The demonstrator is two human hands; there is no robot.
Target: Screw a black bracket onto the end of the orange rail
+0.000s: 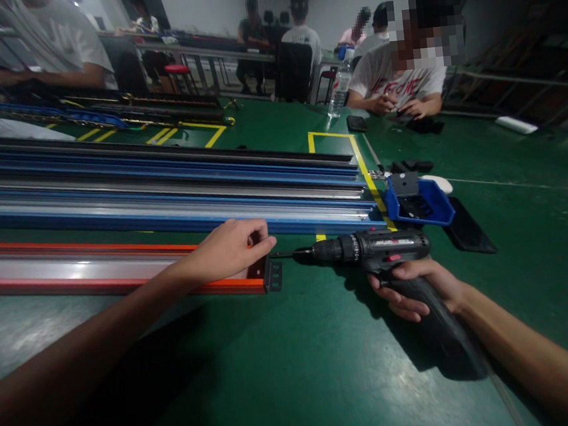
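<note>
My right hand (424, 283) is wrapped around the grip of a black cordless drill (392, 246), which points left. Its thin bit (284, 255) reaches the black end bracket (275, 277) on the right end of a long orange channel profile (235, 286). My left hand (232, 248) lies over that end, fingers curled down and thumb at the bracket's upper part. Its fingertips are partly hidden, but it appears to grip the bracket. The profile lies flat on the green table (297, 352).
Several blue channel profiles (204, 215) lie behind the orange one. At right are a blue bin (427, 211) with black plates and a dark flat slab (469, 228). A bottle (339, 87) stands farther back; a co-worker (402, 84) sits across the table.
</note>
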